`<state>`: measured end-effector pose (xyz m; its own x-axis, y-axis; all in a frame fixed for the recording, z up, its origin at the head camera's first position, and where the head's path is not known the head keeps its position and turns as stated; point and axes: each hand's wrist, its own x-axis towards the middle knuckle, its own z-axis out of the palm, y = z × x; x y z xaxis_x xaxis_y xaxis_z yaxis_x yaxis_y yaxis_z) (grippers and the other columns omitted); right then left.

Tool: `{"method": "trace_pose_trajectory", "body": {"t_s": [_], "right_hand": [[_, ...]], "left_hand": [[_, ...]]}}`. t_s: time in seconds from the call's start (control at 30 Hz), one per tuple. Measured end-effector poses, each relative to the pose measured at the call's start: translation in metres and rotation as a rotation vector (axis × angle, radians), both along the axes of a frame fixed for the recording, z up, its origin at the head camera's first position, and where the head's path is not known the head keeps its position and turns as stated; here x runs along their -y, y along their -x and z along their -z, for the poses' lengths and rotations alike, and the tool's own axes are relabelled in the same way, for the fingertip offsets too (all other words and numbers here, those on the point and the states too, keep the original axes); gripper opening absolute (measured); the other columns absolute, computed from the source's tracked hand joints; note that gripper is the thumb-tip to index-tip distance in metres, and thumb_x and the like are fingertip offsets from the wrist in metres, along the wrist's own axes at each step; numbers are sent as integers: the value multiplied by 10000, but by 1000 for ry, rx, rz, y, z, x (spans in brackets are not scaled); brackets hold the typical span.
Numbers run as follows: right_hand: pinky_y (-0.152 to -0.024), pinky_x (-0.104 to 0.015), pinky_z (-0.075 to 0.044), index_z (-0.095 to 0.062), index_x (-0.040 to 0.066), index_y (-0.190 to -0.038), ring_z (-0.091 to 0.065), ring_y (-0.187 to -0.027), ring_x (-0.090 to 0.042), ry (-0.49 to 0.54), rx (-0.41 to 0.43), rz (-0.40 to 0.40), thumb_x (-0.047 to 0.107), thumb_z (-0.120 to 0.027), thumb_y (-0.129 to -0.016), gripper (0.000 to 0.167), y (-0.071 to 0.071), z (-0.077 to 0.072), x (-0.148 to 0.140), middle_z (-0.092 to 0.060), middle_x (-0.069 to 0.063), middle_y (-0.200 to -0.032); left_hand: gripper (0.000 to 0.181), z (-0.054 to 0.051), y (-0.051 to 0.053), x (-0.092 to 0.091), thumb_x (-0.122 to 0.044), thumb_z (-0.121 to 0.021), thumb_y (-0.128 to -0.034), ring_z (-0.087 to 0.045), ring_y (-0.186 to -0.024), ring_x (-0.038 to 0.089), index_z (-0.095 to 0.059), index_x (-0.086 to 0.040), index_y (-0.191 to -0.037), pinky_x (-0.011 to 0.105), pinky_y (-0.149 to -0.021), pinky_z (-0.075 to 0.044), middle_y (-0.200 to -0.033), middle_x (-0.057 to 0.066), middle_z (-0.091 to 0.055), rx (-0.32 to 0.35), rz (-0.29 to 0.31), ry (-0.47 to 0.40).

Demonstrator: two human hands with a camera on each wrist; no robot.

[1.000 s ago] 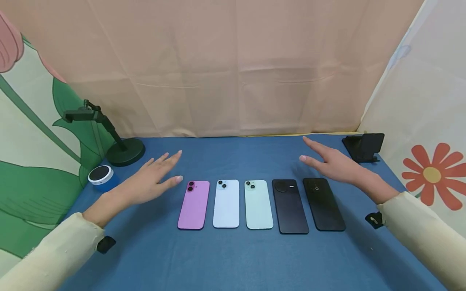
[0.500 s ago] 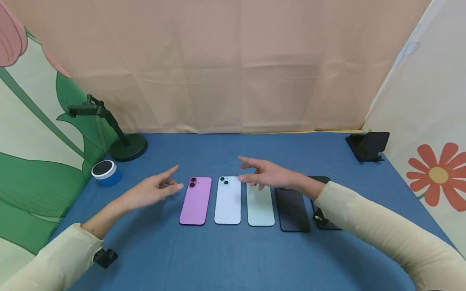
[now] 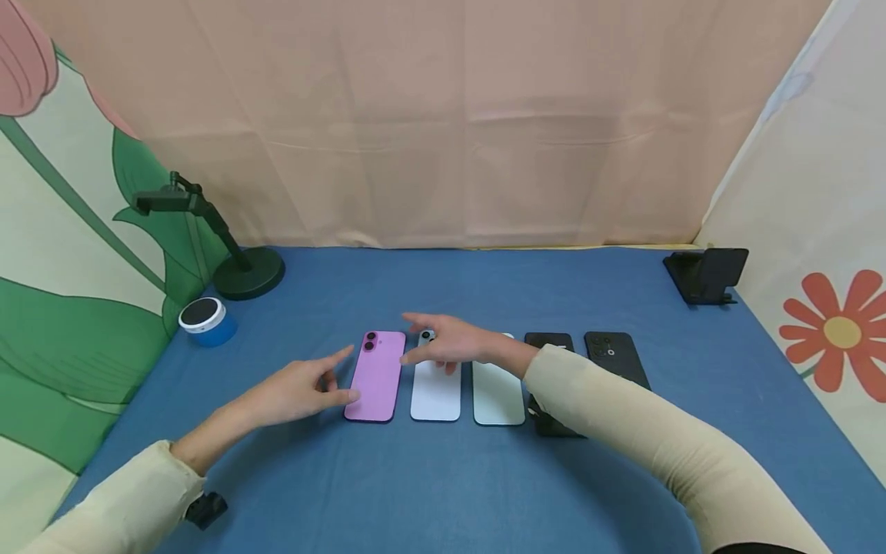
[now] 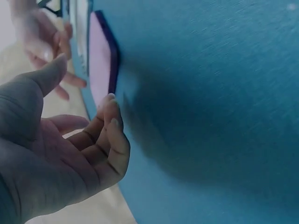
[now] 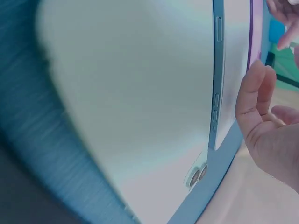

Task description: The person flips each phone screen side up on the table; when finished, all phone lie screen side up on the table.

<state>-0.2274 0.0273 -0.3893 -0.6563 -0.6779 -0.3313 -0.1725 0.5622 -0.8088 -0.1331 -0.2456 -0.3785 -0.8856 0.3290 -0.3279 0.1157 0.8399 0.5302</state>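
Note:
A row of smartphones lies face down on the blue table. My left hand [image 3: 298, 391] is at the left side of the pink-purple phone [image 3: 377, 381], thumb and index finger apart, the other fingers loosely bent. In the left wrist view its fingertips appear near that phone's edge; contact cannot be told. My right hand [image 3: 453, 342] hovers over the pale blue phone [image 3: 436, 396], hiding part of it, index finger and thumb pointing left towards the pink-purple phone. Both hands hold nothing. The mint green phone [image 3: 498, 400] lies under my right wrist.
My right sleeve partly covers a dark phone [image 3: 549, 338]; another black phone [image 3: 616, 355] lies to its right. A dark stand with a round base [image 3: 249, 273] and a blue-and-white round container [image 3: 208, 323] stand at left. A black folding phone stand [image 3: 706, 275] is at back right.
My right hand has swept left from beyond the black phones to above the pale blue phone. My left hand has moved right and nearer to the pink-purple phone, its fingers more bent.

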Motion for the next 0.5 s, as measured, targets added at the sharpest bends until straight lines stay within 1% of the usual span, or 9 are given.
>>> {"method": "trace_pose_trajectory", "body": {"t_s": [0.13,0.3,0.5], "right_hand": [[-573,-326,-541,-249,234,-1607,-542,-650,-179,-18,12,13,401,-734,-894,878,5,1,7,-438,-51,-1550],[-572,-329,-538,-249,212,-1607,-558,-702,-191,-11,27,23,380,-729,-901,870,7,2,12,-449,-59,-1538],[-576,-338,-557,-266,214,-1601,-569,-695,-186,14,43,41,370,-739,-894,865,10,5,18,-491,-76,-1497]], "left_hand": [[915,6,-3,-4,-532,-729,-866,-512,-650,136,-330,-112,-1575,257,-563,-384,-783,-6,-545,-3,-2,55],[950,14,-4,-8,-589,-751,-814,-480,-654,135,-372,-136,-1559,256,-563,-355,-751,-10,-513,-39,22,134],[970,16,-4,-10,-587,-786,-774,-475,-664,143,-396,-153,-1549,270,-563,-347,-755,-2,-500,-57,45,210]]}}
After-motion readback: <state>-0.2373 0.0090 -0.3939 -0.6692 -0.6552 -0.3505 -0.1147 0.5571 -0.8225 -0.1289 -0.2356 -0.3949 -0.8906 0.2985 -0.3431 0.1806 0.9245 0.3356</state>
